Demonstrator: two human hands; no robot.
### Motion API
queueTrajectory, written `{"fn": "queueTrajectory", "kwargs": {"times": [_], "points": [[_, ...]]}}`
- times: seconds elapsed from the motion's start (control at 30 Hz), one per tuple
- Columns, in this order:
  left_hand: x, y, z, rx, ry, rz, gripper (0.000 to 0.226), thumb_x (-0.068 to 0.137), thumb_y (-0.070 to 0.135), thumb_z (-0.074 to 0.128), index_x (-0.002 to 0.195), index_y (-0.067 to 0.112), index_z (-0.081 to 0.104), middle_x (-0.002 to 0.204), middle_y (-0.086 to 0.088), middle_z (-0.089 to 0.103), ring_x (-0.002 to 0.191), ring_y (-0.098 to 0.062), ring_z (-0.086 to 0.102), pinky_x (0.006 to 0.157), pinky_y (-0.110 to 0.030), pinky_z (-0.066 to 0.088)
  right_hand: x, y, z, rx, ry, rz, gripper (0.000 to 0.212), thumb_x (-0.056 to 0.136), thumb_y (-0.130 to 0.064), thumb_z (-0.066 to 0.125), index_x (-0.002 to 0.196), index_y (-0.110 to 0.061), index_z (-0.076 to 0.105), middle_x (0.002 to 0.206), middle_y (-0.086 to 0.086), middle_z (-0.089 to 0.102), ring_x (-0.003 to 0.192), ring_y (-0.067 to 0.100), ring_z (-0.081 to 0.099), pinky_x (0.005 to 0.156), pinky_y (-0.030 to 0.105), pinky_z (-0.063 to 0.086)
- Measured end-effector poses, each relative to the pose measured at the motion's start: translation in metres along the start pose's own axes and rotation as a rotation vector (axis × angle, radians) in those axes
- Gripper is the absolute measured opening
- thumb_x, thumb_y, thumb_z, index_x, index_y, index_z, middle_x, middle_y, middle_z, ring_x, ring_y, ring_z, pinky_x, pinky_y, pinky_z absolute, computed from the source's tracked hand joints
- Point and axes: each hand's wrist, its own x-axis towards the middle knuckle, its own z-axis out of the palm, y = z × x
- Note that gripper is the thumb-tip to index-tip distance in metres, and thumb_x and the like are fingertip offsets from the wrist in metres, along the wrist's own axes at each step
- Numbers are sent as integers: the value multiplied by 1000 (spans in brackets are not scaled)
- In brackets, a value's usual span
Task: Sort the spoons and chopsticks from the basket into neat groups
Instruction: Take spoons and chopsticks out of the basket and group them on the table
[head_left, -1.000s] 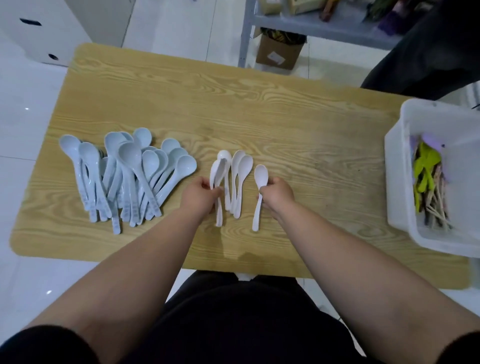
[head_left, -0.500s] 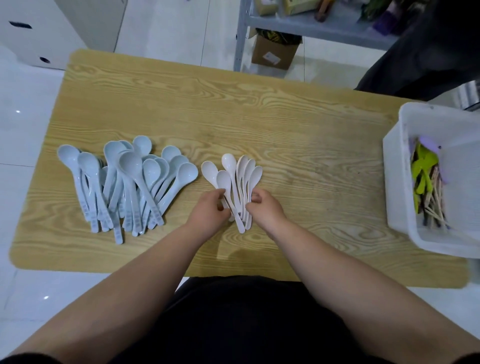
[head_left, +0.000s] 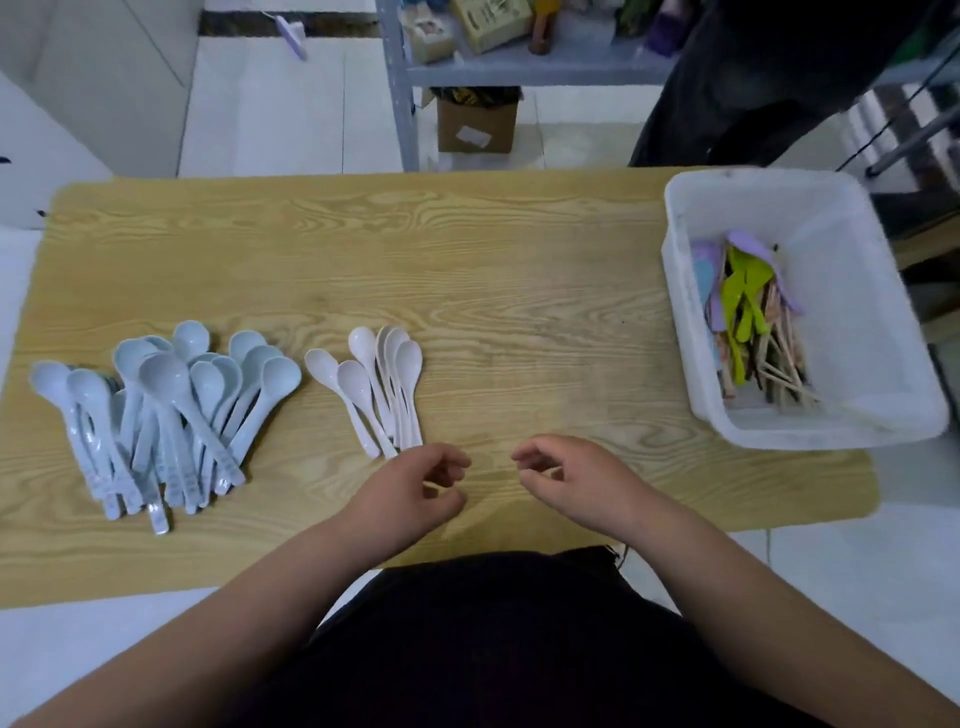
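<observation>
A tight bunch of white spoons (head_left: 382, 387) lies on the wooden table (head_left: 519, 291), bowls pointing away from me. To its left sits a larger heap of pale blue spoons (head_left: 161, 415). The white plastic basket (head_left: 883, 364) at the right edge holds green and purple spoons (head_left: 743, 291) and wooden chopsticks (head_left: 784, 364). My left hand (head_left: 415, 483) hovers just below the white spoons' handles, fingers loosely curled, holding nothing. My right hand (head_left: 566, 478) is beside it, also curled and empty.
A metal shelf (head_left: 519, 67) with boxes stands beyond the table, with a cardboard box (head_left: 475, 124) under it. A person in dark clothes (head_left: 779, 78) stands at the back right. White cabinets (head_left: 78, 104) are at the back left.
Both hands let go of the white spoons and drew back toward me and to the right. The white spoons now lie gathered in one bunch. The camera tilted up.
</observation>
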Motion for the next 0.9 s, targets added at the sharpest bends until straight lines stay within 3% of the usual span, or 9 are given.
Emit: {"fn": "queueTrajectory", "kwargs": {"times": [0.13,0.23,0.6,0.9], "points": [[17,46,46,118,-39,84,35,83,22,75,115,31,63,103,17,64,101,0,62,88,-22,53,-36,42,-42,-87,24,-100,31,94,-36,63,123,-27,66,118,-15,66,108,-3,59,87,8,42],[29,93,92,159,-6,113,37,84,20,75,116,33,61,108,16,64,103,4,60,87,-14,49,-63,82,-84,-105,55,-142,33,94,-38,62,125,-28,64,120,-14,65,109,-2,58,79,1,35],[65,198,198,78,75,147,36,84,17,75,113,34,62,105,14,67,101,2,63,88,-25,54,-118,187,-161,-27,80,-143,29,95,-37,62,123,-29,65,119,-16,64,106,-7,56,79,2,38],[93,213,212,147,-112,233,33,86,21,73,113,36,60,103,17,65,99,2,62,86,-23,54,-127,206,-183,-9,197,-66,25,96,-35,61,120,-29,65,116,-19,64,107,-7,57,86,8,42]]}}
